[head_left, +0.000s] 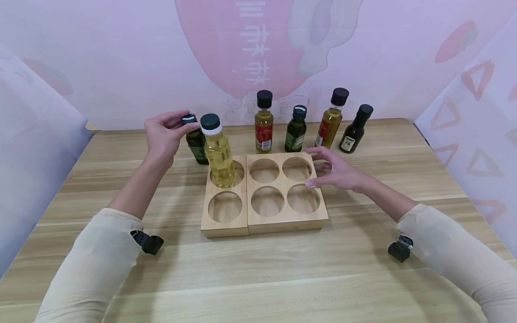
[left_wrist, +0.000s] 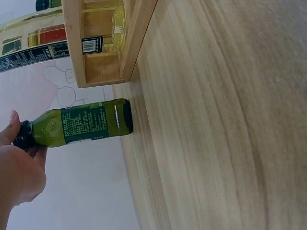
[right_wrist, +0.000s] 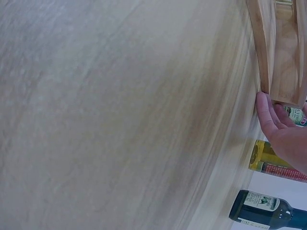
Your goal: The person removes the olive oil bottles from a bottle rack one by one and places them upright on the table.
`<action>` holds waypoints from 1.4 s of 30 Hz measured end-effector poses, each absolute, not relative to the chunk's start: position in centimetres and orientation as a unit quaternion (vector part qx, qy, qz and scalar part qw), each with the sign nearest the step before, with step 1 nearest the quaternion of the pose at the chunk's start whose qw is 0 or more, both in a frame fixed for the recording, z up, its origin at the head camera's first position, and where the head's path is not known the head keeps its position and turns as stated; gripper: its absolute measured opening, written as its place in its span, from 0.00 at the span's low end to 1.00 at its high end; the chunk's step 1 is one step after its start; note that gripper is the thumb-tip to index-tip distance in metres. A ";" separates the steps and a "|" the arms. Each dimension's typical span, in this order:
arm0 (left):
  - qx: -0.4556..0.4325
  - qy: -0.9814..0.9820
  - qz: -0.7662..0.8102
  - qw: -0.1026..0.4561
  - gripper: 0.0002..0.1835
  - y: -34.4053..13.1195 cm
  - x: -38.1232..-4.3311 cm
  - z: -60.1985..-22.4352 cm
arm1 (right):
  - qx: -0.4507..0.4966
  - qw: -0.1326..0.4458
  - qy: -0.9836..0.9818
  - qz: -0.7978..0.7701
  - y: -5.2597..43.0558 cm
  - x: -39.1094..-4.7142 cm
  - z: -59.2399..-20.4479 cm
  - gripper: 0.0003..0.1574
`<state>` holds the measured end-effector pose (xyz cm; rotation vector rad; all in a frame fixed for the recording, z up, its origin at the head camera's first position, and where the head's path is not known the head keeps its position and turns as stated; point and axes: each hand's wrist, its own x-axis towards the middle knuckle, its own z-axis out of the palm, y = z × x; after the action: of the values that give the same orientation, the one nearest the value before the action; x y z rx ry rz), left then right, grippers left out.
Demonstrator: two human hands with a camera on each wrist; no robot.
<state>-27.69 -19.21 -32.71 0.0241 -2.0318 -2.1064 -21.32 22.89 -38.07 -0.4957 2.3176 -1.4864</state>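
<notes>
My left hand point(head_left: 163, 134) pinches the dark cap of a small green glass bottle point(left_wrist: 84, 122), which stands upright, its base low at the tabletop, by the back left corner of the wooden rack point(head_left: 254, 226). The rack has two parts side by side, with several round holes. A clear bottle of yellow oil point(head_left: 219, 157) with a dark green cap sits in the back left hole; the other holes hold nothing. At the rack's right side, my right hand point(head_left: 337, 170) holds the edge, thumb over the top and fingers point(right_wrist: 266, 115) along the side wall.
Behind the rack stand a red-labelled oil bottle point(head_left: 264, 128), a small green bottle point(head_left: 296, 132), a second red-labelled oil bottle point(head_left: 330, 123) and a dark slim bottle point(head_left: 354, 132). A printed cloth backdrop point(head_left: 133, 67) rises along the back edge of the wooden table point(head_left: 258, 278).
</notes>
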 end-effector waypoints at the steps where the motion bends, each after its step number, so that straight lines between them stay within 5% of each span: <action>1: 0.009 -0.691 -0.715 0.107 0.21 -19.2 -27.7 -32.7 | -0.175 0.171 0.816 -0.524 22.9 -21.3 -38.0 0.56; 42: -0.076 -0.673 -0.727 0.115 0.16 -19.7 -25.7 -31.4 | -0.174 0.173 0.816 -0.523 22.9 -21.3 -38.0 0.56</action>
<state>-25.70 -19.70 -31.41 -0.2224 -1.9719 -2.1288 -21.31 22.92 -38.03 -0.4946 2.3153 -1.4847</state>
